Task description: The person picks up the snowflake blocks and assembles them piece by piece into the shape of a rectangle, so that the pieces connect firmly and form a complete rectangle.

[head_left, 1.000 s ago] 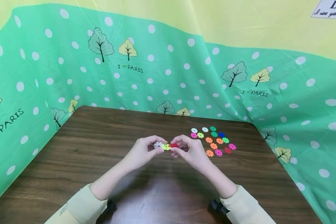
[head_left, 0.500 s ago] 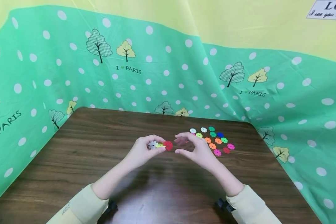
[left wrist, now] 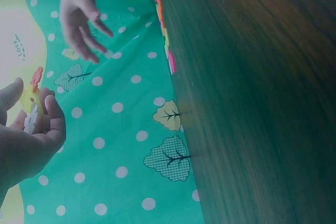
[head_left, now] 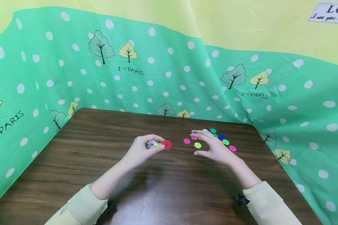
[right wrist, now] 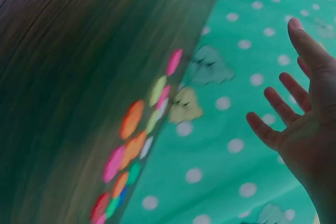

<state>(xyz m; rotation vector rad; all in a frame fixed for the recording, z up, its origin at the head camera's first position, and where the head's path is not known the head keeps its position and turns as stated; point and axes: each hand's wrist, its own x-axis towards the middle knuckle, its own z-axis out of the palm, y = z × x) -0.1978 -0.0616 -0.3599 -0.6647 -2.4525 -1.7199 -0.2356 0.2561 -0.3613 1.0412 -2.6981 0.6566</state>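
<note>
Pinching the joined discs [head_left: 158, 144] between thumb and curled fingers, your left hand [head_left: 139, 147] leaves their red end [head_left: 167, 144] exposed at three o'clock, apparently for access. Your right hand [head_left: 215, 150], empty, fingers spread, hangs near the loose discs [head_left: 197, 145], farther toward three o'clock.

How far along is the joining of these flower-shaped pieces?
Done: a white piece, a yellow piece and a red piece look joined.
In hand: the left hand pinches them; the right hand holds nothing.
Remaining: loose pieces lie on the table; how many are needed is unclear.
</note>
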